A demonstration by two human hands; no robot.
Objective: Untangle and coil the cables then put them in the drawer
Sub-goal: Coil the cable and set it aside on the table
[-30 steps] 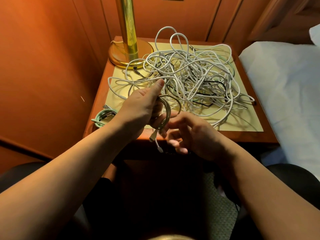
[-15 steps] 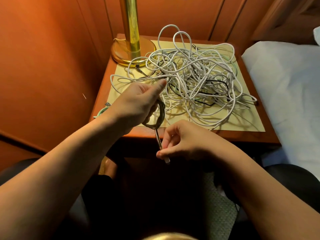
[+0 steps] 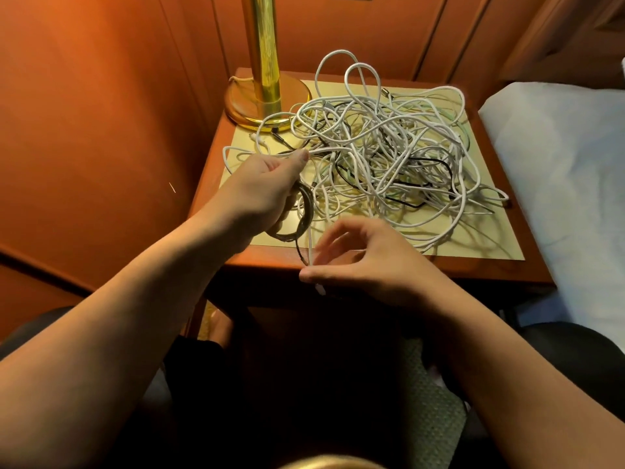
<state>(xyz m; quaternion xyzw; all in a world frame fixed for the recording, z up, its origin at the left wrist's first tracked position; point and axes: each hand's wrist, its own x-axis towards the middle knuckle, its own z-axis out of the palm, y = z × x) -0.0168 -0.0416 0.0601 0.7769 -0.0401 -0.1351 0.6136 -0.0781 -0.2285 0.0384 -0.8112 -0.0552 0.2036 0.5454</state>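
Observation:
A big tangle of white and black cables (image 3: 382, 157) covers the nightstand top (image 3: 473, 252). My left hand (image 3: 267, 194) grips a small, dark grey coiled cable (image 3: 301, 218) just above the table's front left part, thumb pointing toward the tangle. From the coil a thin tail hangs down over the front edge. My right hand (image 3: 368, 265) pinches this tail near its white plug (image 3: 320, 289), thumb to the left, index finger raised. No drawer front can be made out in the dark below the tabletop.
A brass lamp base (image 3: 267, 103) stands at the back left corner, touching the tangle's edge. Wood panelling closes off the left and back. A white bed sheet (image 3: 558, 170) lies close on the right. My legs are below the table's front.
My right hand slid from the coil down its hanging tail to the plug end. The left hand has kept hold of the coil and shifted slightly further over the table.

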